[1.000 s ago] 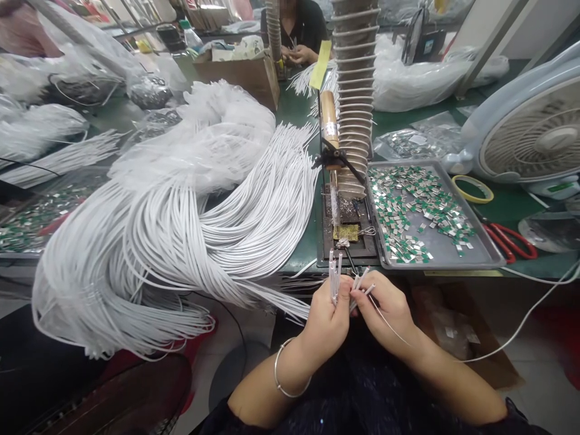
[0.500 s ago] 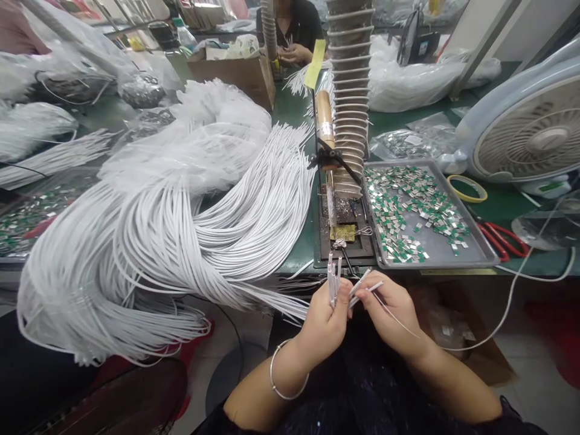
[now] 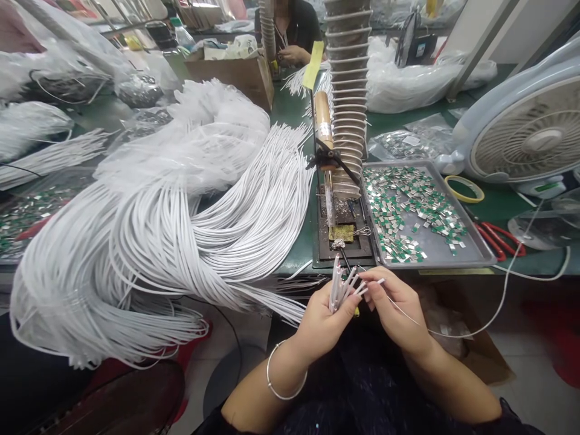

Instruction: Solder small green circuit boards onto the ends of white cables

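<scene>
The left hand (image 3: 324, 329) grips a few white cables (image 3: 336, 290), the right hand (image 3: 396, 311) pinches one; a big cable heap (image 3: 136, 254) and full clip tray (image 3: 435, 264) remain.

Head view, person seated at a green bench (image 3: 294, 254). Left hand (image 3: 326, 329) grips a small bunch of white cables (image 3: 338, 290), ends up; silver bangle (image 3: 275, 380) on that wrist. Right hand (image 3: 394, 311) pinches a thin white wire (image 3: 374, 282) just beside the bunch. Ahead: soldering iron (image 3: 323, 121) in a stand, metal tray (image 3: 435, 264) of green-and-silver tabs (image 3: 408, 211). Left: large heap of white cables (image 3: 136, 260). Right: fan (image 3: 525, 142).
</scene>
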`<state>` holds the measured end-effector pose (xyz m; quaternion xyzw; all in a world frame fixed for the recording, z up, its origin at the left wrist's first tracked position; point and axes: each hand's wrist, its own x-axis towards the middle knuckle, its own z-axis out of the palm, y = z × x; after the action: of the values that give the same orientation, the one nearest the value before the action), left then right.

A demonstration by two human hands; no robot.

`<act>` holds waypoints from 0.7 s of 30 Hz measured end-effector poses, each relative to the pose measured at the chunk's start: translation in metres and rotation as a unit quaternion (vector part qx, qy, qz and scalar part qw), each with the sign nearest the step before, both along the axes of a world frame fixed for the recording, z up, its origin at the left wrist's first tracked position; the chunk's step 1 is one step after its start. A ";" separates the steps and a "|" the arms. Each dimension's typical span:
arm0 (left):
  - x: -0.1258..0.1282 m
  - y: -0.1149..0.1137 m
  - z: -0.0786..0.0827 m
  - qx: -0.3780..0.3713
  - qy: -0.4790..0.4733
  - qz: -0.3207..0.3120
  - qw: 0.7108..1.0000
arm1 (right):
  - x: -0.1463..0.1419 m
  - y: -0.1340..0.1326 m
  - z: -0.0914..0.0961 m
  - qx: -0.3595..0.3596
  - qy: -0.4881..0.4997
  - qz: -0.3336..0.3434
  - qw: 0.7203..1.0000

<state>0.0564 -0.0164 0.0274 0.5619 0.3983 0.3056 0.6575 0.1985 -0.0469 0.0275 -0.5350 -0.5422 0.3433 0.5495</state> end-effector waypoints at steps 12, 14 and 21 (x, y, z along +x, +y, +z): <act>0.001 -0.003 -0.007 -0.054 -0.038 0.027 0.997 | 0.005 -0.003 -0.004 -0.014 0.105 0.003 0.994; 0.004 -0.004 -0.005 -0.082 -0.073 0.034 0.993 | 0.003 -0.004 -0.003 -0.025 0.088 0.014 0.996; 0.006 -0.002 -0.001 -0.055 -0.040 0.042 0.997 | -0.003 0.000 -0.002 -0.044 0.071 0.016 0.996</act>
<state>0.0628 -0.0185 0.0263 0.4947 0.4113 0.3330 0.6894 0.1956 -0.0473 0.0254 -0.5241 -0.4947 0.4127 0.5570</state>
